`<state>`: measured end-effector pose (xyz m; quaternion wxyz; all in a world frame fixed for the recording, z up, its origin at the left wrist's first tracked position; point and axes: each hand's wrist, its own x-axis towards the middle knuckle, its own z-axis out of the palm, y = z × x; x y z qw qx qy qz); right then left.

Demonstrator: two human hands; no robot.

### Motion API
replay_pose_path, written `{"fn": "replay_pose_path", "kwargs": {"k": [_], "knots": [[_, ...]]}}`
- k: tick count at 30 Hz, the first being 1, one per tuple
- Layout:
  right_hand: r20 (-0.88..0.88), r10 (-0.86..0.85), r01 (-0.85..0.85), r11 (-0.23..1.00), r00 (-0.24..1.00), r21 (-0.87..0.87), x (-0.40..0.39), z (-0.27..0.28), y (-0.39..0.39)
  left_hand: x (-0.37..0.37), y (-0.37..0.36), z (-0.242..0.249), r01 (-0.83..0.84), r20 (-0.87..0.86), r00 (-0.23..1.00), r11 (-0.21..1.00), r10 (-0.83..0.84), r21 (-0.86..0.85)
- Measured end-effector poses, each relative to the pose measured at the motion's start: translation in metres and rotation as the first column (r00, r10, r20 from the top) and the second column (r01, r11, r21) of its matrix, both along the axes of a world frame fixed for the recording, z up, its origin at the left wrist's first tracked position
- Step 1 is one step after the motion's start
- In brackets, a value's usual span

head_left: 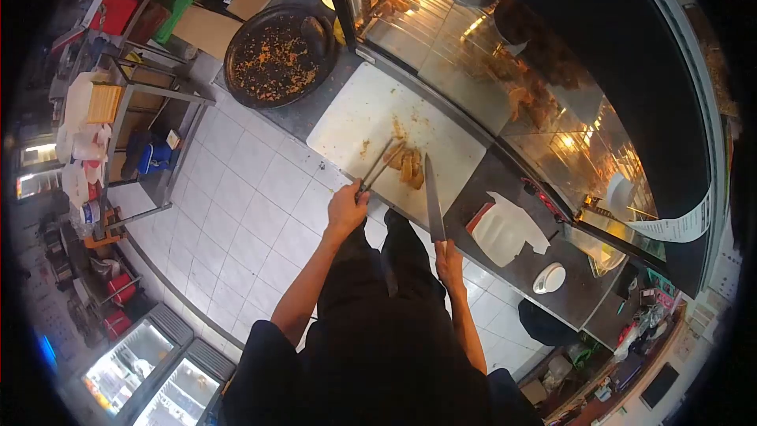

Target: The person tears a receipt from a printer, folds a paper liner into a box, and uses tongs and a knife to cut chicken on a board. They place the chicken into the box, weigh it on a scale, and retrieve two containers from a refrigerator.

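Note:
My left hand [347, 209] is closed around the handle end of metal tongs [376, 166], whose tips reach the sliced, browned meat [412, 170]. These pieces lie close together near the front middle of a white cutting board [343, 118], with brown crumbs and juice smears around them. In my right hand [449, 263] is the handle of a long knife [434, 201]. Its blade points away from me over the board, just right of the meat, with the tip beside the pieces.
Left of the board, a round dark tray [276, 59] holds orange-brown crumbs. A lit glass display case [465, 55] with cooked meat runs along the counter's back. To the right are a white takeaway box [509, 230] and a small round white container [550, 278]. A metal shelf rack [177, 95] stands left.

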<state>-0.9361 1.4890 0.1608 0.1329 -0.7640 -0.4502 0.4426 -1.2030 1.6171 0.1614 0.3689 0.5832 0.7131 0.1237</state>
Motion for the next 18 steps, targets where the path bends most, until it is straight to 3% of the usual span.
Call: {"fn": "replay_pose_path", "kwargs": {"k": [2,4,6,8,10,12,14,16,18], "knots": [[0.035,-0.031,0.026,0.991,0.999,0.128,0.009,0.006,-0.005,-0.013,-0.011,0.000,0.019,-0.016,1.000,0.999,-0.019,0.047],[0.074,-0.027,0.019,0.994,0.997,0.107,0.024,-0.004,-0.013,-0.021,-0.027,0.018,0.056,-0.032,0.998,0.998,-0.056,-0.014],[0.028,-0.015,0.016,0.999,0.999,-0.033,0.030,0.002,-0.014,-0.019,-0.051,0.026,0.118,-0.042,0.992,0.993,-0.117,0.001],[0.045,-0.001,0.004,0.999,0.999,-0.054,0.038,-0.009,-0.019,-0.013,-0.061,0.028,0.164,-0.057,0.985,0.986,-0.163,0.018],[-0.219,-0.197,0.114,0.933,0.956,-0.341,0.041,0.002,-0.017,-0.002,-0.066,0.028,0.163,-0.096,0.982,0.986,-0.160,0.018],[-0.207,-0.144,0.072,0.945,0.968,-0.319,0.061,-0.010,-0.032,-0.003,-0.063,0.020,0.143,-0.109,0.985,0.988,-0.136,0.062],[-0.192,-0.090,0.028,0.952,0.977,-0.304,0.085,-0.029,-0.047,-0.006,-0.058,0.022,0.013,-0.064,0.998,0.996,-0.007,0.092],[-0.210,-0.100,0.019,0.933,0.973,-0.360,0.101,-0.044,-0.057,-0.010,-0.051,0.012,0.020,-0.051,0.999,0.998,-0.017,0.057],[-0.228,-0.164,0.051,0.900,0.960,-0.434,0.089,-0.014,-0.024,-0.010,-0.042,0.007,0.033,-0.036,0.999,0.999,-0.032,0.026]]}}
